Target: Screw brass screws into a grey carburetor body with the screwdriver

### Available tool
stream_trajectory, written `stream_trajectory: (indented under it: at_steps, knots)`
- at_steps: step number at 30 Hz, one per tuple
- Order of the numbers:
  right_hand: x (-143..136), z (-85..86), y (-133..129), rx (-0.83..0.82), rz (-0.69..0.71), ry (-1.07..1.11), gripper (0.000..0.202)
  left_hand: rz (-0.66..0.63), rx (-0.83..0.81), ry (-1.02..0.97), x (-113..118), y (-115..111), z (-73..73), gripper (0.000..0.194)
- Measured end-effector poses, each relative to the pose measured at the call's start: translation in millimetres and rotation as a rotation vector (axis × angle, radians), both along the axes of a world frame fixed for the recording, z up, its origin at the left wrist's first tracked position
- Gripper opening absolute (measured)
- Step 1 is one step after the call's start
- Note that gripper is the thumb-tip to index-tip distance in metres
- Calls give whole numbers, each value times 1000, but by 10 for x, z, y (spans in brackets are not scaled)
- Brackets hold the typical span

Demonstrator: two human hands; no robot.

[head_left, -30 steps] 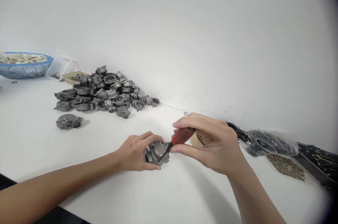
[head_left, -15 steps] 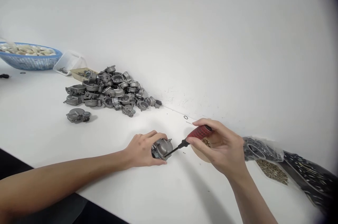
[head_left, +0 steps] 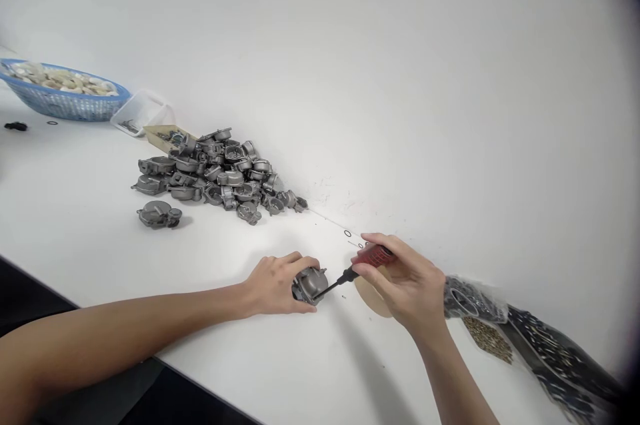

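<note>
Right hand (head_left: 411,283) — gripping red screwdriver (head_left: 371,257).

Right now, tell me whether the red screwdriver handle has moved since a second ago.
Yes: the red screwdriver handle, in the right hand, has shifted rightward, judged against the black ring lying beyond it.
</note>
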State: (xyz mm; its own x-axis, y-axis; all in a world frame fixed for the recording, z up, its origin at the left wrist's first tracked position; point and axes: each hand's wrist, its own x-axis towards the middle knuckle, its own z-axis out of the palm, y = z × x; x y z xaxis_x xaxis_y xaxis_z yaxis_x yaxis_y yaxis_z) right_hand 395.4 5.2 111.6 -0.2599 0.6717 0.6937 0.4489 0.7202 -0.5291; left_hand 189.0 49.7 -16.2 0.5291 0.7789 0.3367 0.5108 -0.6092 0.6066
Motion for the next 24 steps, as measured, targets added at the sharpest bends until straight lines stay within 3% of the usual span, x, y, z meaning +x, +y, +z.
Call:
stream_trajectory:
  at_steps: [5,15,18,20,24]
  knots:
    - [68,17,-34,-169,201,14,36,8,15,-5,0,3,-16,70]
    - [6,-70,-39,-20,-97,80,33,-17,-1,1,-10,34,4,70]
    - [262,-42,-31,17,-187,224,33,-54,-8,-8,-35,58,-3,70]
    - [554,-63,13,36,-323,324,35,-105,-13,-10,-58,85,3,69]
    - [1192,-385,162,41,-638,255,40,-239,-38,-20,-99,147,29,72]
